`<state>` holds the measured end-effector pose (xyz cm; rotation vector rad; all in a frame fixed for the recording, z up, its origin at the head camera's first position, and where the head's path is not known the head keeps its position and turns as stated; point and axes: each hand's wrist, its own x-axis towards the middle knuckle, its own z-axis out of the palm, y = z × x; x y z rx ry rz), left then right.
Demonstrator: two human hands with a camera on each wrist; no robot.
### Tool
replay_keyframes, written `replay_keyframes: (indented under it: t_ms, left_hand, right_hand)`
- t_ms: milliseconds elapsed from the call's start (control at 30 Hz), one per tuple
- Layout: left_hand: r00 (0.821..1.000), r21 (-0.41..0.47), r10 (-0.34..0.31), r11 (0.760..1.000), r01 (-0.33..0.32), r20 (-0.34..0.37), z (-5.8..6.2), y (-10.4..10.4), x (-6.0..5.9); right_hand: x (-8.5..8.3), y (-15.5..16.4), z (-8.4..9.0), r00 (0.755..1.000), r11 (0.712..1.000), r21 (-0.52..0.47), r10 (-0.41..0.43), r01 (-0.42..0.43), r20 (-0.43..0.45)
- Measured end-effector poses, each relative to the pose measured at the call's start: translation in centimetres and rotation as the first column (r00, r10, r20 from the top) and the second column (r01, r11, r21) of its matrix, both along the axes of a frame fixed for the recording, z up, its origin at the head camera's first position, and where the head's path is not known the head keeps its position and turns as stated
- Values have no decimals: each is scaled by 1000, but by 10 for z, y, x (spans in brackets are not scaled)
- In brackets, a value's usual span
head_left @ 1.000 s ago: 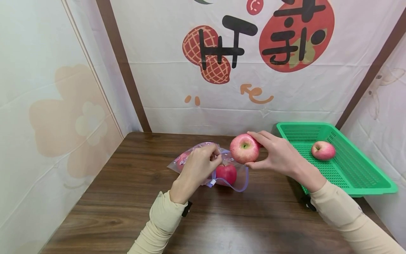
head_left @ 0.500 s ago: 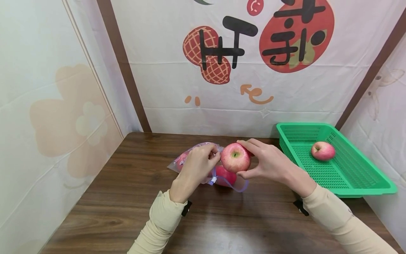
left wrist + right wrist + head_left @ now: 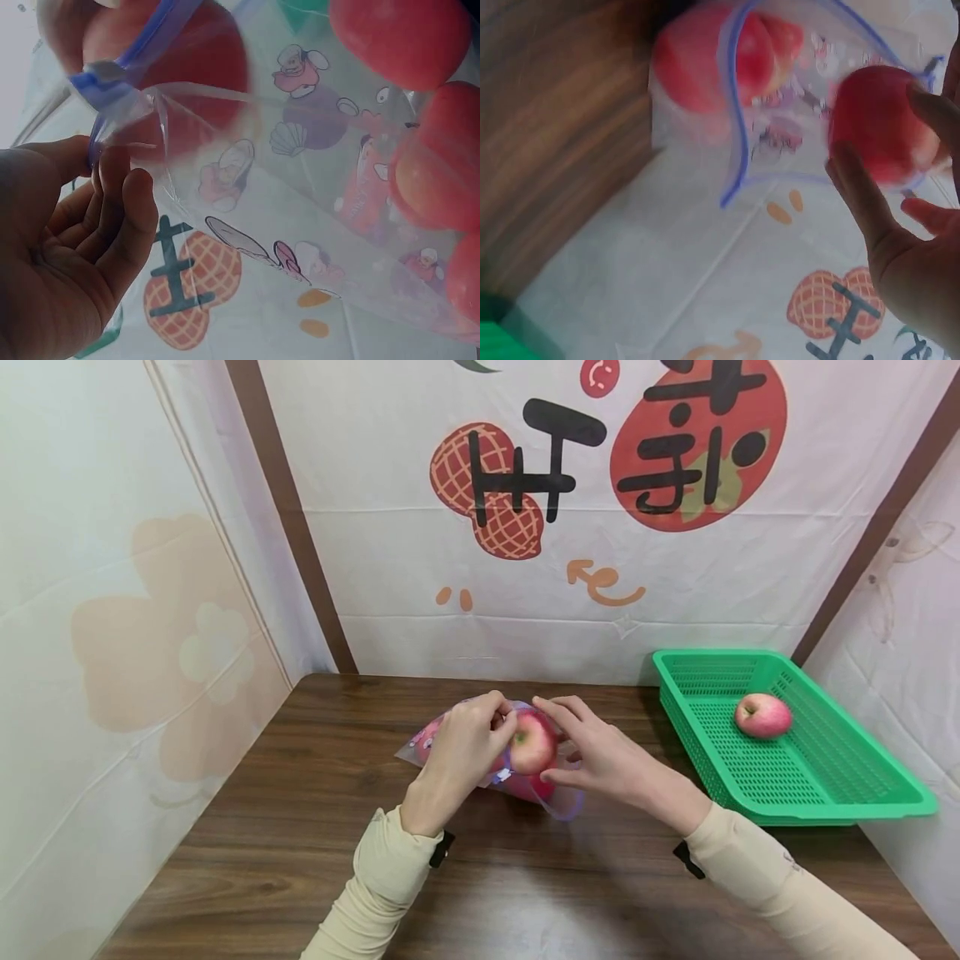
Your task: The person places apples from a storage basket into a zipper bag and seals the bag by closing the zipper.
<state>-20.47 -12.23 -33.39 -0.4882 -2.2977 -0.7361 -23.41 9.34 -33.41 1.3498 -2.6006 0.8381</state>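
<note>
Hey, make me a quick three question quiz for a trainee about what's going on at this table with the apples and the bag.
1. True or false: the green basket holds exactly one apple.
2. Which hand pinches the rim of the zip bag? A) left hand B) right hand C) neither
3. Fill in: the right hand holds an apple at the bag's ____.

Key
1. True.
2. A: the left hand grips the rim by the blue zip strip.
3. Mouth: the held apple sits at the opening, with other apples already inside.
</note>
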Motion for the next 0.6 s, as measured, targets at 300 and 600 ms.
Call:
replay_keyframes:
  t_ms: [300,600]
  left_hand:
    - [1000,-9,28,1000,-28,13,-3,-3,1]
    - [1000,-77,7,997,-7,6,-4,-3,2]
  right_hand:
    - [-6,8,8,999,994,-105,29,-32,-26]
    - [-22,48,32,976,985,-143,-125,100,-177]
